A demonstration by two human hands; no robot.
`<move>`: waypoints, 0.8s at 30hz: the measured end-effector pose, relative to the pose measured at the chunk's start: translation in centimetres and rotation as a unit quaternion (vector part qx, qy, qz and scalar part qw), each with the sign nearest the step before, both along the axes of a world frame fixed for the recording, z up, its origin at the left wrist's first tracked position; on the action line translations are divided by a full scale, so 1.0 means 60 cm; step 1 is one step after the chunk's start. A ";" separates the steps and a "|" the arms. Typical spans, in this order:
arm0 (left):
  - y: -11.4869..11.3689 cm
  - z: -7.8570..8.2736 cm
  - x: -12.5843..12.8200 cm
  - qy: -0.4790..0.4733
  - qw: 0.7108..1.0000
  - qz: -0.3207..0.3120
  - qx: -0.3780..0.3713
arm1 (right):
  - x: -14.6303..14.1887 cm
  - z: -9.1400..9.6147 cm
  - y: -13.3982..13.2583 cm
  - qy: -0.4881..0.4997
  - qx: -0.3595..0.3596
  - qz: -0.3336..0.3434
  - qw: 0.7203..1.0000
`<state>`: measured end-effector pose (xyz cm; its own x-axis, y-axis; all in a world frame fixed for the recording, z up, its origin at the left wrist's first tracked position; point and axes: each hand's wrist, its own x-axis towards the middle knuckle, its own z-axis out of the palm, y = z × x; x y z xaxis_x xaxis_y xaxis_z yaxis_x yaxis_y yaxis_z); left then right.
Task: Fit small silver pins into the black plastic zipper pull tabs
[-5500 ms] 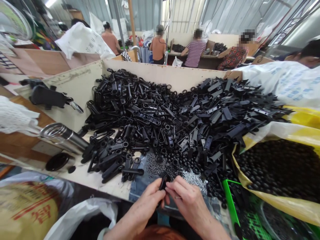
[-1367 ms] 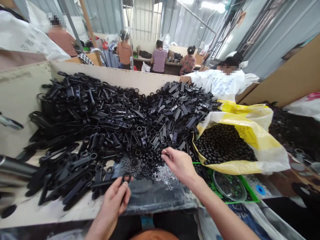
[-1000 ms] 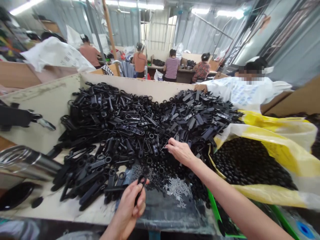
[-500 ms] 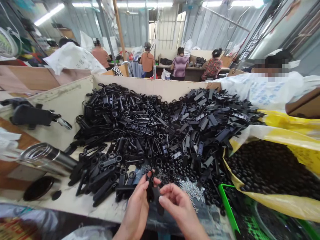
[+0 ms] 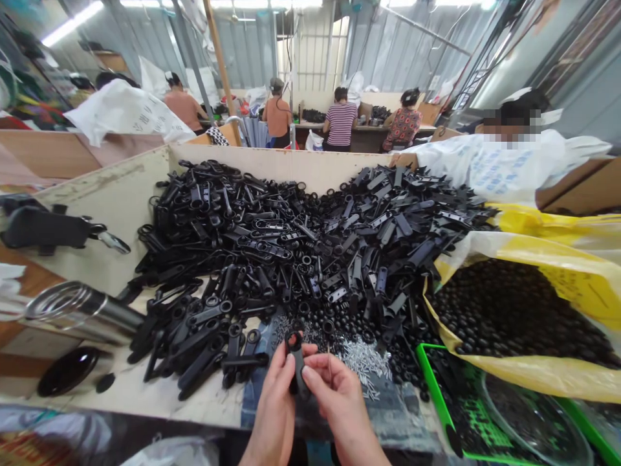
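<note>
My left hand is closed around a black plastic part with a ring at its top end, held upright in front of me. My right hand pinches the lower right side of the same part, thumb against its face. A thin, pin-like thing shows at the right fingers; its kind is too small to make out. Just beyond the hands lie small silvery metal pins and little round black pieces. Several similar ring-ended black parts lie to the left.
A big heap of black plastic parts fills the bench. On the right stand a yellow-white sack of black balls and a green tray. A steel flask lies left. Several people sit beyond the partition.
The black pieces at my hands now sit together, upright; earlier a flat piece hung lower by my right fingers. My right hand has closed in on the part. The view has shifted slightly.
</note>
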<state>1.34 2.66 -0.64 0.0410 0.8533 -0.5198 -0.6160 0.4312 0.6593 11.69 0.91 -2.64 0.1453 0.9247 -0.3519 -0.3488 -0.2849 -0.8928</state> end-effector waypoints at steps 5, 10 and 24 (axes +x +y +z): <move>-0.010 -0.016 0.006 -0.013 1.000 0.005 -0.009 | -0.002 -0.005 0.004 -0.007 0.030 -0.017 0.999; -0.014 -0.011 0.014 0.030 0.999 -0.029 0.015 | 0.000 -0.006 0.003 -0.063 0.049 -0.006 0.997; -0.008 0.008 -0.016 0.152 0.968 -0.181 0.087 | 0.058 0.040 0.030 -0.042 0.018 0.159 0.986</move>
